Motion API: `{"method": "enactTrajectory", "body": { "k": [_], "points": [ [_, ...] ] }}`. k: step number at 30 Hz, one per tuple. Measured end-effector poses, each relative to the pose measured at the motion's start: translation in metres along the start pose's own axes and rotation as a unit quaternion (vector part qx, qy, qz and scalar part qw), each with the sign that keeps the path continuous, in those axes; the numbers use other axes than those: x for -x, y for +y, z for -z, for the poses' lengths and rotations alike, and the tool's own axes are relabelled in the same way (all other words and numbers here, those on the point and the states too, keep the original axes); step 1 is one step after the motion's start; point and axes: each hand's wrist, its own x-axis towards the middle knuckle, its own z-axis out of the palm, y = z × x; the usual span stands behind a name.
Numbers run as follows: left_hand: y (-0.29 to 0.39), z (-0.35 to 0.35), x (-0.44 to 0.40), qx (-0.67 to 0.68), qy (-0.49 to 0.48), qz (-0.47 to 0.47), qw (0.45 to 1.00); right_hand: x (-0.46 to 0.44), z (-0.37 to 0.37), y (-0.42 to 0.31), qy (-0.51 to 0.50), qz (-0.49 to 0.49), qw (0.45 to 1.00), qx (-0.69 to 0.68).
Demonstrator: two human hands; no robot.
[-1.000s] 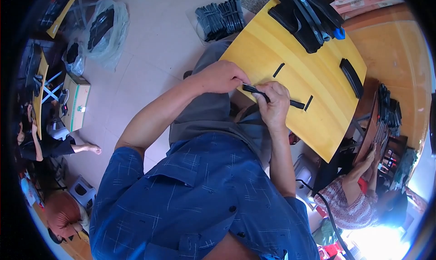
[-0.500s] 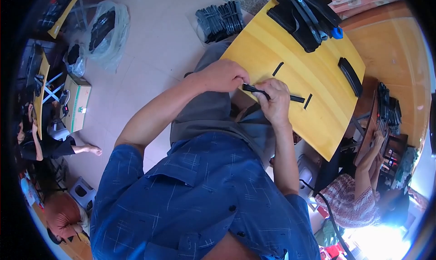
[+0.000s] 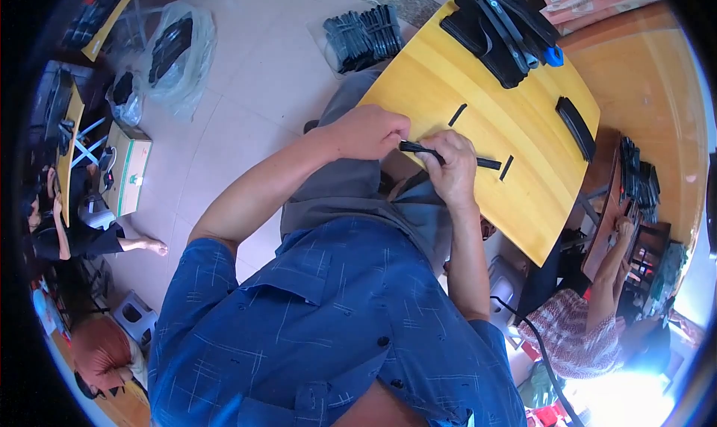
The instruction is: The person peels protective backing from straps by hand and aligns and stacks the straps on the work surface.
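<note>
A narrow black fabric-like strip (image 3: 422, 151) lies across the near edge of the yellow table, with its flat far end (image 3: 489, 163) on the tabletop. My right hand (image 3: 452, 166) is closed around its middle, thumb and fingers pressing it. At the strip's near end, my left hand (image 3: 373, 132) is closed in a pinch. Something small and pale shows by its fingertips, too small to name. Two short black lines (image 3: 457, 114) mark the tabletop on either side of my right hand.
On the yellow table (image 3: 545, 210) sit a pile of black items (image 3: 493, 39) and a black bundle (image 3: 575, 128). Bundled black strips (image 3: 364, 37) lie on the floor beyond. Co-workers sit to the right (image 3: 571, 330) and left (image 3: 108, 352). A carton (image 3: 128, 175) stands left.
My left hand has shifted slightly, its fingers turned a little at the strip's end. My right hand and the strip stay almost in place.
</note>
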Motion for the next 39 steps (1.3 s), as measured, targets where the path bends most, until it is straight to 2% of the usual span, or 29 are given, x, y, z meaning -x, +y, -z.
{"method": "enactTrajectory", "body": {
  "k": [6,8,12,15,18,20,23,26,32,36,39],
  "points": [
    [0.002,-0.003,0.000,0.013,0.028,-0.005,1.000,0.001,0.001,-0.001,0.011,0.026,1.000,0.006],
    [0.000,-0.007,0.000,-0.006,0.070,-0.004,0.998,0.003,-0.001,-0.004,0.014,-0.015,1.000,0.002],
    [0.004,-0.011,0.000,-0.036,0.079,0.001,0.996,0.007,-0.001,-0.008,0.038,-0.038,0.999,-0.002],
    [0.006,-0.012,0.003,-0.050,0.097,-0.007,0.994,0.007,0.008,-0.014,0.037,0.001,0.999,0.014],
    [0.009,-0.014,0.004,-0.058,0.105,-0.010,0.993,0.010,0.022,-0.012,0.022,-0.018,0.997,0.074],
    [0.008,-0.017,0.004,-0.055,0.121,-0.003,0.991,0.015,0.027,-0.005,-0.003,-0.078,0.995,0.062],
    [0.008,-0.016,0.001,-0.033,0.128,-0.031,0.991,0.018,0.027,-0.001,-0.004,-0.119,0.993,0.015],
    [0.017,-0.012,0.001,0.018,0.149,-0.007,0.989,0.017,0.021,-0.007,0.043,-0.138,0.990,0.007],
    [0.030,-0.024,0.001,-0.012,0.173,-0.019,0.985,0.013,0.008,-0.011,0.050,-0.177,0.983,-0.013],
    [0.033,-0.037,-0.001,-0.005,0.184,-0.017,0.983,0.014,0.001,-0.008,0.070,-0.153,0.985,-0.024],
    [0.033,-0.042,-0.003,-0.004,0.190,-0.011,0.982,0.015,0.001,-0.010,0.053,-0.189,0.980,-0.021]
  ]
}}
